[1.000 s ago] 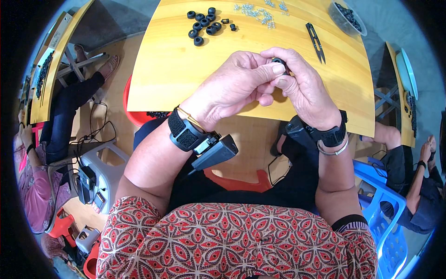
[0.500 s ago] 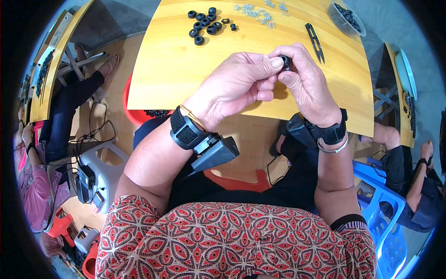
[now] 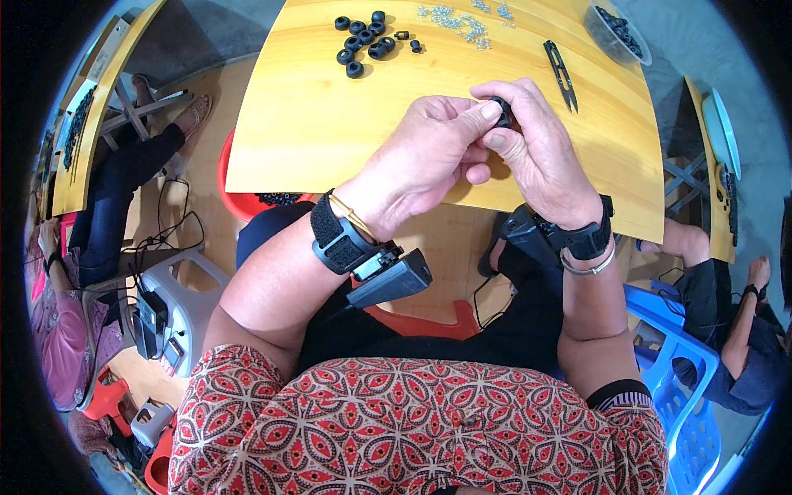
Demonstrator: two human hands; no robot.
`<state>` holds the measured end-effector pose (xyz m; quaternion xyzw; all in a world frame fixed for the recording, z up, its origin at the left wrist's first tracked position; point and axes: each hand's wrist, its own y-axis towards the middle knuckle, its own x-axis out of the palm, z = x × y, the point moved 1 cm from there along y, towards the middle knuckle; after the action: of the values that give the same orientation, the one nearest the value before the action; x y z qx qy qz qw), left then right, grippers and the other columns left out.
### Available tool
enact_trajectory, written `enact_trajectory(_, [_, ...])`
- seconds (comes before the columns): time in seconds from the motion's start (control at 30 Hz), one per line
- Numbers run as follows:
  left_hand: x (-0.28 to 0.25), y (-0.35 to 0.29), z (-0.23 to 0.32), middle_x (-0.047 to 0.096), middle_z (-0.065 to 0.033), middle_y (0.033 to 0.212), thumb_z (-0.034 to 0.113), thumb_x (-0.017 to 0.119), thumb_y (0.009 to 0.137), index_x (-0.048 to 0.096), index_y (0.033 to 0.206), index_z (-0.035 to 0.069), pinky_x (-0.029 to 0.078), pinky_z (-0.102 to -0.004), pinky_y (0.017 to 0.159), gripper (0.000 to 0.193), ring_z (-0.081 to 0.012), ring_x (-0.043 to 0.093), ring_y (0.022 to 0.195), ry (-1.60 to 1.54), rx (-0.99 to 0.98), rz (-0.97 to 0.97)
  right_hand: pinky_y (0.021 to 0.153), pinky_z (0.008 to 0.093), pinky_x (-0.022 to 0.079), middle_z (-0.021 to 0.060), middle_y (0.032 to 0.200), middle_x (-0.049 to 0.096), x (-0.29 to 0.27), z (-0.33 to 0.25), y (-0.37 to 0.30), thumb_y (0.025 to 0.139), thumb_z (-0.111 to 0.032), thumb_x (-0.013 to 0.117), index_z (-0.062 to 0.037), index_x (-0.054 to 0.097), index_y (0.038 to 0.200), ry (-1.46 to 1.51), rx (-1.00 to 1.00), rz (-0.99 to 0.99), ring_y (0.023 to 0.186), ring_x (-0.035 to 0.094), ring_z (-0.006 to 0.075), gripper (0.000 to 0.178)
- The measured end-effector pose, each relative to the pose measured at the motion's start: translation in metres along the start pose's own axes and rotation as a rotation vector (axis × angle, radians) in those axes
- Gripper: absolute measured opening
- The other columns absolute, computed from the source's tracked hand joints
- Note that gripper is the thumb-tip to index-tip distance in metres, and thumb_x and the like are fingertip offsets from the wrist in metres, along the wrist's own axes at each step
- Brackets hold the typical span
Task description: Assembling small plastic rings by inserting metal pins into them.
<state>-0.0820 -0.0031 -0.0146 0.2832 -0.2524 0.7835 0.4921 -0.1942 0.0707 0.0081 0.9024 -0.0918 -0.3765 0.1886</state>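
Observation:
Over the near part of the yellow wooden table [image 3: 305, 132], my two hands meet around a small round black cord stopper piece [image 3: 502, 113]. My left hand [image 3: 425, 157] pinches it from the left, thumb on top and fingers curled below. My right hand [image 3: 549, 161] grips it from the right between thumb and bent index finger. Most of the piece is hidden by the fingers. Farther off lie several loose round black stopper bodies [image 3: 366, 38] with holes. Beside them are two smaller black plunger-like pieces [image 3: 402, 35]. Small silvery springs [image 3: 473, 34] are scattered to their right.
Black thread snips [image 3: 562, 76] lie at the right. A clear bowl [image 3: 634, 56] of black parts stands at the far right corner. Below the table's left edge sits a red basin [image 3: 234, 203]. A blue plastic chair [image 3: 689, 363] is at my right; people sit at both sides.
Both hands have shifted very slightly left with the piece between them. My right fingers now cover more of it. The parts on the table look unchanged.

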Motion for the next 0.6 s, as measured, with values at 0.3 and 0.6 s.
enact_trajectory(0.3, [0.001, -0.003, 0.002, 0.047, 0.0003, 0.060, 0.018, 0.050, 0.084, 0.054, 0.072, 0.001, 0.037, -0.0182, 0.041, 0.022, -0.0053, 0.041, 0.048, -0.044, -0.019, 0.007, 0.065, 0.0318, 0.040, 0.0149, 0.082, 0.046, -0.002, 0.003, -0.001, 0.076, -0.005, 0.050, 0.0011, 0.045, 0.095, 0.015, -0.043, 0.017, 0.075, 0.049, 0.0281, 0.020])
enact_trajectory(0.6, [-0.005, 0.001, 0.007, 0.049, -0.0088, 0.101, 0.027, 0.070, 0.066, 0.040, 0.116, 0.001, 0.046, -0.0255, 0.072, 0.064, -0.0131, 0.049, 0.087, 0.449, 0.400, -0.069, 0.065, 0.0323, 0.041, 0.0152, 0.082, 0.051, -0.013, -0.016, -0.002, 0.077, -0.006, 0.049, -0.0002, 0.044, 0.096, 0.021, 0.035, 0.064, 0.074, 0.052, 0.0290, 0.020])
